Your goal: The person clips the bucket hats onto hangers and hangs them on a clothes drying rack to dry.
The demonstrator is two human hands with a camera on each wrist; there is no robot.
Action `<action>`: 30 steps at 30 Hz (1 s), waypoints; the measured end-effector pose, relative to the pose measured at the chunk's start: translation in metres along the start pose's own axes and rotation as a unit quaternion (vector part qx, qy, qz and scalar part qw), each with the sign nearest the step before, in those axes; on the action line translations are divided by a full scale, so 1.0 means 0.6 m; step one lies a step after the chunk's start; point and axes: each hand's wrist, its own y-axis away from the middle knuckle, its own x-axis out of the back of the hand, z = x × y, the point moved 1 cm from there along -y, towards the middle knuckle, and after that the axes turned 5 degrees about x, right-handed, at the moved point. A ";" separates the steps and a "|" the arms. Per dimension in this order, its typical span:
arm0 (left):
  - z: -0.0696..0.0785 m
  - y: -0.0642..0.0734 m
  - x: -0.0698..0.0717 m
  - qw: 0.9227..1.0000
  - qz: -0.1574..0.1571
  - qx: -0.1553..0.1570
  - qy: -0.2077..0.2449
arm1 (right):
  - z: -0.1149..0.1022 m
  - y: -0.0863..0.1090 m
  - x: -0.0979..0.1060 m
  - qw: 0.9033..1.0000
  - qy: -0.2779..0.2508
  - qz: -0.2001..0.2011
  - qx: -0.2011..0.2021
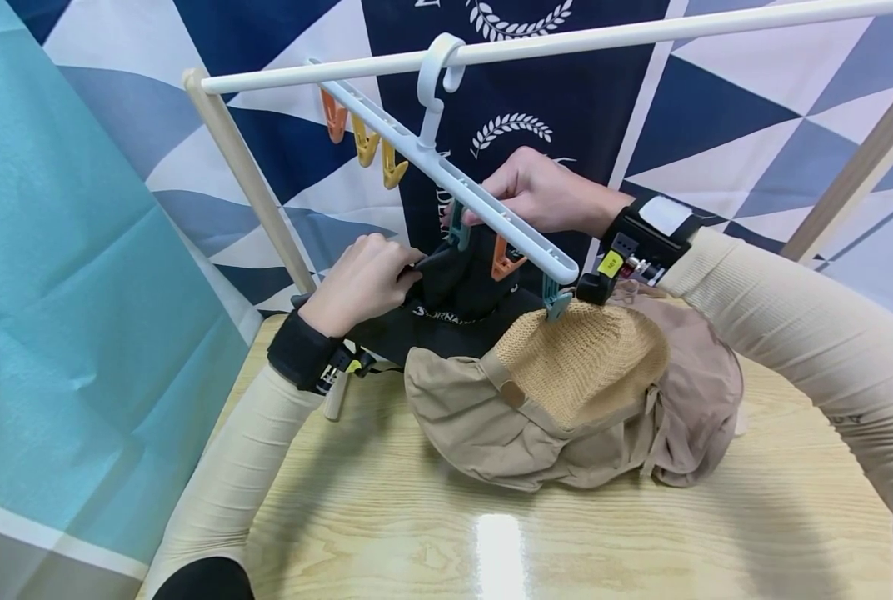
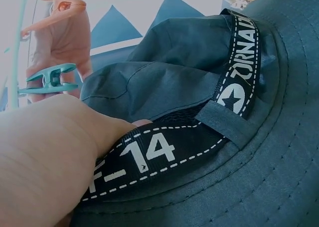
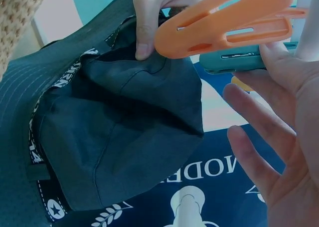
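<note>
Black hat [image 1: 457,287] pinched by left hand [image 1: 360,283]; right hand [image 1: 540,196] squeezes teal clip [image 1: 457,229].

Two hats [image 1: 574,392], six clips [image 1: 364,142]

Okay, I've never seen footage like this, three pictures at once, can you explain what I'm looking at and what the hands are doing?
No machine here: a person wears three cameras. The big picture is from the head, looking down; the two small ones are from each wrist.

A white clip hanger hangs from a white rail over a wooden table. On the table lie a tan sun hat and a black bucket hat.

The left hand pinches the black hat's edge and lifts it toward the clips. The right hand is at the hanger bar, fingers spread beside an orange clip and a teal clip. Whether it squeezes the teal one is hard to tell.
</note>
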 end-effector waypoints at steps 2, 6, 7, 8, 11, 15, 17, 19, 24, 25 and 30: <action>0.000 0.001 0.001 1.000 0.002 -0.001 0.000 | -0.002 0.001 -0.001 1.000 0.002 0.006 -0.008; -0.001 0.002 0.001 1.000 0.005 -0.004 0.000 | -0.003 0.001 -0.002 1.000 0.002 0.013 -0.013; -0.002 0.002 0.001 1.000 0.005 -0.004 0.000 | -0.003 0.001 -0.002 1.000 0.000 0.013 -0.009; -0.002 0.003 0.002 1.000 0.006 -0.005 0.001 | -0.003 0.001 -0.003 1.000 -0.003 0.012 -0.004; -0.002 0.003 0.003 1.000 0.009 -0.008 0.003 | -0.001 0.001 -0.004 1.000 -0.013 0.011 0.011; -0.001 0.005 0.006 1.000 0.012 -0.013 0.005 | -0.001 0.001 -0.006 0.999 -0.023 0.012 0.022; 0.000 0.005 0.008 1.000 0.011 -0.014 0.006 | -0.001 0.001 -0.006 0.999 -0.022 0.013 0.024; 0.002 0.006 0.009 1.000 0.010 -0.014 0.006 | -0.002 0.002 -0.005 0.999 -0.017 0.015 0.024; 0.008 0.008 0.013 1.000 0.013 -0.016 0.002 | -0.005 0.003 -0.005 1.000 -0.008 0.021 0.017; 0.009 0.009 0.013 1.000 0.013 -0.016 0.000 | -0.005 0.003 -0.005 1.000 -0.007 0.021 0.017; 0.013 0.014 0.013 0.999 0.019 -0.023 -0.018 | -0.006 0.003 -0.006 1.000 0.000 0.020 0.023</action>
